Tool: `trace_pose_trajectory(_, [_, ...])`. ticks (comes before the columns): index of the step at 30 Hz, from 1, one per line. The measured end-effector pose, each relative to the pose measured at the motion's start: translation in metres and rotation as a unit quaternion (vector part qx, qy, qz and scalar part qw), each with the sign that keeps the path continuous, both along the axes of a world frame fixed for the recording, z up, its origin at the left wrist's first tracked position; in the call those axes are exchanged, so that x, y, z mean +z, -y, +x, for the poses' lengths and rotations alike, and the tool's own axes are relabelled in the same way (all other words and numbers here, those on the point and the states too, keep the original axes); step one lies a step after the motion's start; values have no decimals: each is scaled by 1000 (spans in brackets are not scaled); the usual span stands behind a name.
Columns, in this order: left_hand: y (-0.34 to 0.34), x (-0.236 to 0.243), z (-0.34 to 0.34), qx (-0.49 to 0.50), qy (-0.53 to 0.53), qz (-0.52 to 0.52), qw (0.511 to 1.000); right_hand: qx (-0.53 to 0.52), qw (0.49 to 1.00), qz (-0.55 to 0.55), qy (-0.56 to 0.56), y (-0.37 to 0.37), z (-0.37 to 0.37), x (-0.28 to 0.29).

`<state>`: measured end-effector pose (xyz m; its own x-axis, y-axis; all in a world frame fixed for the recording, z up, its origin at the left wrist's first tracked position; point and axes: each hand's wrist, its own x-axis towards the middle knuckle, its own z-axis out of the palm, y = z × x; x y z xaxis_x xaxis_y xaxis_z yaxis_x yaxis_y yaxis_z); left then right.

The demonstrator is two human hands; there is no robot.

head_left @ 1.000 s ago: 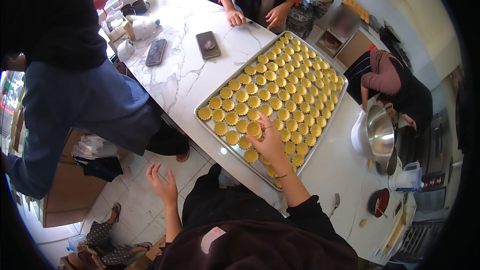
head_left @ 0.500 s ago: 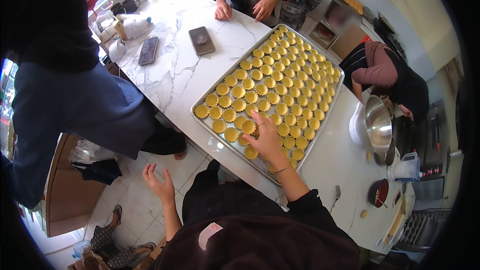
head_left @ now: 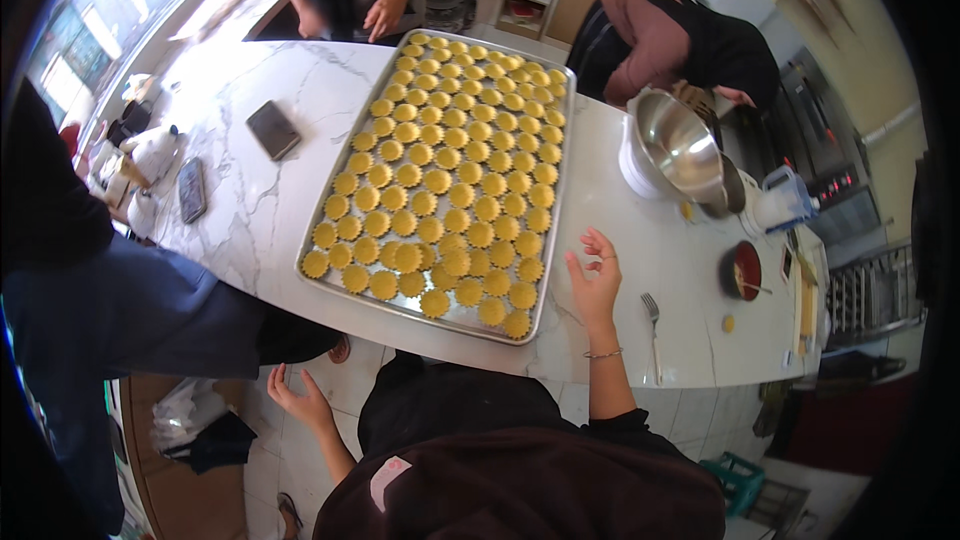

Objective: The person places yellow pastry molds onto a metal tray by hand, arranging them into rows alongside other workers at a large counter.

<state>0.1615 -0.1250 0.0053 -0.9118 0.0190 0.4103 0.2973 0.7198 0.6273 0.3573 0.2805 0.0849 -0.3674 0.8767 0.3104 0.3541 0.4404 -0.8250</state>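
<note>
A large metal baking tray (head_left: 548, 285) lies on the marble-patterned table, filled with rows of small yellow fluted tart shells (head_left: 437, 181). Near its front, some shells, such as one tart shell (head_left: 455, 262), sit over others or out of line. Just right of the tray's front right part, my right hand (head_left: 597, 285) is raised over the tabletop, fingers apart and loosely bent, holding nothing. My left hand (head_left: 302, 400) hangs off the front edge of the table, empty with its fingers spread.
Right of my right hand lies a fork (head_left: 653, 335). Farther right are a steel mixing bowl (head_left: 680, 145), a dark red bowl (head_left: 745, 270) and a plastic jug (head_left: 780, 202). Two phones (head_left: 273, 130) lie left. A person (head_left: 150, 290) stands close at left; others work beyond the table.
My right hand has left the shells and moved right, off the tray. My view has turned, so the tray appears farther left. My left hand stays empty at about the same place.
</note>
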Motion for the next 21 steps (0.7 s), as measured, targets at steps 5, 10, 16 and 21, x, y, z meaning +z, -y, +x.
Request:
trace_pose_trajectory(5, [15,-62,-9,1,40,-20,999,-183,982,-34,-21,-38,76,-11])
trace_pose_trajectory(10, [35,-129,36,123,258,-11,958,-289,957,10,15,-110,141,-47])
trace_pose_trajectory(16, [103,-196,132,139,450,-96,877,-277,959,19,58,-217,153,-90])
trace_pose_trajectory(21, [131,-221,195,77,539,-51,837,-275,954,58,103,-290,170,-104])
